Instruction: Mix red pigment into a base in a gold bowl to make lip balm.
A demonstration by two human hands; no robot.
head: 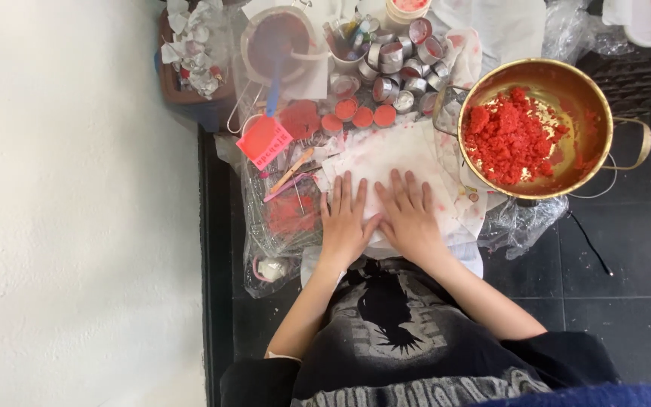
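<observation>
My left hand (346, 221) and my right hand (410, 215) lie flat, side by side, fingers spread, on a white sheet of paper (386, 154) stained pink. Neither hand holds anything. Just beyond the paper sit small round tins filled with red wax (363, 115) and a heap of empty silver tins (408, 64). To the right stands a brass pot (589, 105) with red crumbly wax (508, 134) inside. Thin sticks (291, 172) lie to the left of my left hand.
A clear plastic bag (284, 218) with red contents lies left of the paper. A pink tag (264, 141), a jug with red liquid (279, 41) and a cup of tubes (348, 34) stand at the back. White wall on the left, dark tiled floor (627, 249) on the right.
</observation>
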